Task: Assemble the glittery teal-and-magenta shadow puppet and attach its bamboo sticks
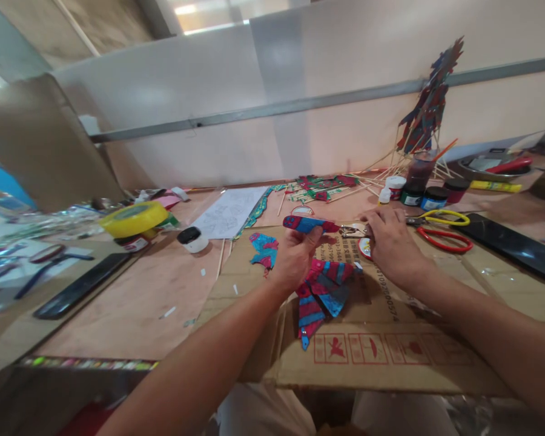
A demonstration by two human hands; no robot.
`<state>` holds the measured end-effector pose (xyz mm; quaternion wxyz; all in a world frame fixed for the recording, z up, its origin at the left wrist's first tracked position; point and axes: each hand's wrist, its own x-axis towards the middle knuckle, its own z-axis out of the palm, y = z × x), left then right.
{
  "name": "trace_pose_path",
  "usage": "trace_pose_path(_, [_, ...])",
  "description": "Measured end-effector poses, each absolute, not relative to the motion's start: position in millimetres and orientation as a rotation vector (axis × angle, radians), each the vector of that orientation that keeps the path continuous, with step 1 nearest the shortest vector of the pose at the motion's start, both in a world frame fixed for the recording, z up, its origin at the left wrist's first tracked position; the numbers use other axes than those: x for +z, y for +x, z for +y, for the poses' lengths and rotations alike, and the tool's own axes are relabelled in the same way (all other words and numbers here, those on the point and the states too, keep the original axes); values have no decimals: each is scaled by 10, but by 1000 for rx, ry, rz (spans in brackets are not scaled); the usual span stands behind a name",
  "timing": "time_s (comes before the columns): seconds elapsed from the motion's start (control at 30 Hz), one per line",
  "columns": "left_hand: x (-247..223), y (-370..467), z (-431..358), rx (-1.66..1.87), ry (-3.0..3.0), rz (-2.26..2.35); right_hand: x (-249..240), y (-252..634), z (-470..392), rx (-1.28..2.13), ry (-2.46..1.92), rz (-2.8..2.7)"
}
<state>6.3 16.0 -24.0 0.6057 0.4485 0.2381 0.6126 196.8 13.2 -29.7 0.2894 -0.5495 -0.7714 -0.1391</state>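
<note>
In the head view my left hand (294, 257) pinches a narrow painted strip (305, 224), blue and red, above the cardboard. My right hand (388, 243) is closed around a small shiny metal tool (350, 230) whose kind I cannot make out; its tip meets the strip's right end. Below both hands lies a painted cut-out figure (322, 287) with red and blue stripes, partly covered by my left hand and wrist. Just left of my left hand is a smaller blue and red cut-out (264, 248). A small round red-rimmed item (366, 247) sits beside my right fingers.
Flattened cardboard (249, 327) covers the table before me. Yellow-handled scissors (445, 218), red-handled scissors (445, 241) and a black phone-like slab (515, 247) lie right. Paint jars (433, 198) stand behind. Left are yellow tape (134, 219), a black-lidded jar (193, 240) and drawings (229, 212).
</note>
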Motion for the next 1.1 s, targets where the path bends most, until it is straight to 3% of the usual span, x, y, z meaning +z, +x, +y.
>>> trace_pose_path(1.1, [-273, 47, 107, 1499, 1235, 395, -77, 1901, -25, -587, -1613, -2111])
